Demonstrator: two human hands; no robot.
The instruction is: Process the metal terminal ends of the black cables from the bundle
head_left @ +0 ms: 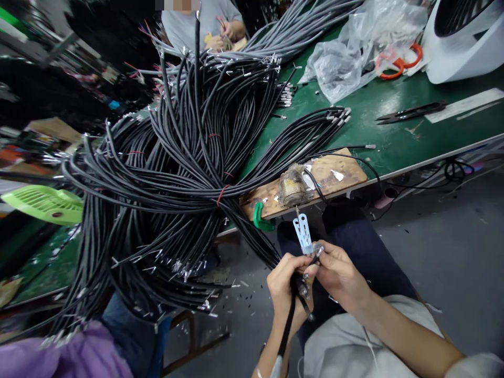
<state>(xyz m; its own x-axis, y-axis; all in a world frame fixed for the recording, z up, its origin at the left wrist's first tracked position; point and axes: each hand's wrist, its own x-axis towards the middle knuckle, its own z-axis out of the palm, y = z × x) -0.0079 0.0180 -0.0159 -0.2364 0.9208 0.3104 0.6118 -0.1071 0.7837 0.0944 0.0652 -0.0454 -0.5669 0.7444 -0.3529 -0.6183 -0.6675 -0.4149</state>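
My left hand [289, 281] is closed around the ends of several black cables [260, 242], which run down from the bundle on the table. The fingertips of my right hand [340, 273] pinch the silvery tip of one cable end [318, 253], close against my left fingers. Just above my fingertips is a light blue clothespin [302, 233], hanging by a thin metal piece from a lumpy, glue-coated motor-like block [293, 186]. That block sits on a wooden board [346, 170] at the table's edge. Red ties [222, 195] bind the black cables.
A green clamp [262, 218] grips the board's left end. Further back on the green table [354, 142] lie dark snips [411, 112], orange-handled scissors [397, 65], plastic bags [342, 63] and a white fan [460, 47]. Across the table another person's hands [226, 37] work; a purple sleeve [71, 354] shows lower left.
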